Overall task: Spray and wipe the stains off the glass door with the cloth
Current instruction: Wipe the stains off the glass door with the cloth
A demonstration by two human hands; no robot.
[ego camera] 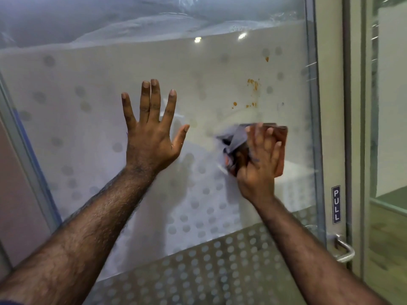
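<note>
Glass door (220, 89) with frosted dot pattern fills the view, metal frame on right edge, PULL sign (336, 204) and lever handle (343, 249) at lower right. Left hand (152, 128) flat on the glass, fingers straight and spread, holding nothing, looks like bracing the door. Right hand (261, 159) presses the cloth (279, 146) onto the glass, fingers laid over it; cloth is reddish-brown with a bunched grey part at left, blurred. Orange-brown stains (253, 83) sit above the cloth, apart from it, with a few smaller spots higher and lower. No spray bottle in view. Step in hand: wiping, probably below the dirty patch. Next move calls for the right hand to carry the cloth up over the stains with firm pressure while the left steadies the door.
</note>
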